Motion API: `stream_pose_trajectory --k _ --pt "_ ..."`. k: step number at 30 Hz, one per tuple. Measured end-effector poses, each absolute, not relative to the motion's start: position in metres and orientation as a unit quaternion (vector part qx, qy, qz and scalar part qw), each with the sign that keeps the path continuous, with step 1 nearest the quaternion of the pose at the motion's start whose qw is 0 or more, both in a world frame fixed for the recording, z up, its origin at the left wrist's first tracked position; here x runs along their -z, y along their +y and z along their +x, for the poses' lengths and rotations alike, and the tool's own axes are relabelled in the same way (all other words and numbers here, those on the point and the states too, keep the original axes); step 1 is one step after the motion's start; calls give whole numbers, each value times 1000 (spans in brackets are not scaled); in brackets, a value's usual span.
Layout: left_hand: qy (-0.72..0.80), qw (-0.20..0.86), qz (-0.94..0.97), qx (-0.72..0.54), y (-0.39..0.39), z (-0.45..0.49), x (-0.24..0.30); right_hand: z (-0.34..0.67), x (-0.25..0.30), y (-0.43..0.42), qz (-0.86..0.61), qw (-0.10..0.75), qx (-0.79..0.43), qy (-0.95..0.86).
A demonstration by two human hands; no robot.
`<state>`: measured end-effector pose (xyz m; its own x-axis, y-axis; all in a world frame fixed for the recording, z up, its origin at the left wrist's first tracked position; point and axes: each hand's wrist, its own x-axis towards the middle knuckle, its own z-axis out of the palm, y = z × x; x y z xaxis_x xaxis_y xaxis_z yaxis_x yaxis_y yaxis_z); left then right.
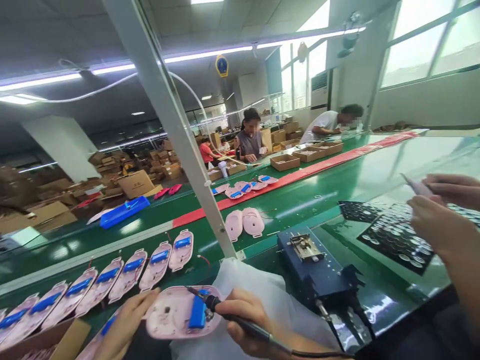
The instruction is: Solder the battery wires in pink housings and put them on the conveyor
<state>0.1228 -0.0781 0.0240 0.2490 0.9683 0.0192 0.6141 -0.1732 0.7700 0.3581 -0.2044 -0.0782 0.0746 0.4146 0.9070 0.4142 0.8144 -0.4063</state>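
Observation:
My left hand (131, 320) grips the left end of a pink plastic shell (172, 325), its fingertips closed over the edge. A blue battery pack (197, 310) lies inside that shell, towards its right end. My right hand (249, 312) is wrapped round a black soldering iron (243, 325). The iron's tip points left over the shell, above the battery pack; whether it touches anything cannot be made out. Part of another shell with a blue pack shows behind my left hand. A pale cloth (258, 295) lies behind and under the held shell.
A row of pink shells (123, 275) with blue packs lines the left. Two shells (253, 222) lie on the green conveyor (300, 200). A blue soldering station (313, 265) stands right of a metal post (187, 135). A neighbour's hands (435, 210) work at right. A cardboard box (71, 340) sits lower left.

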Motion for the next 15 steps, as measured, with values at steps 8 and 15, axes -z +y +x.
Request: stream_pose_trajectory --k 8,15 --pt "472 530 682 -176 -75 147 57 355 84 -210 -426 662 -192 -586" --pt "427 601 653 -172 -73 130 73 357 98 -191 -532 670 -360 -374"
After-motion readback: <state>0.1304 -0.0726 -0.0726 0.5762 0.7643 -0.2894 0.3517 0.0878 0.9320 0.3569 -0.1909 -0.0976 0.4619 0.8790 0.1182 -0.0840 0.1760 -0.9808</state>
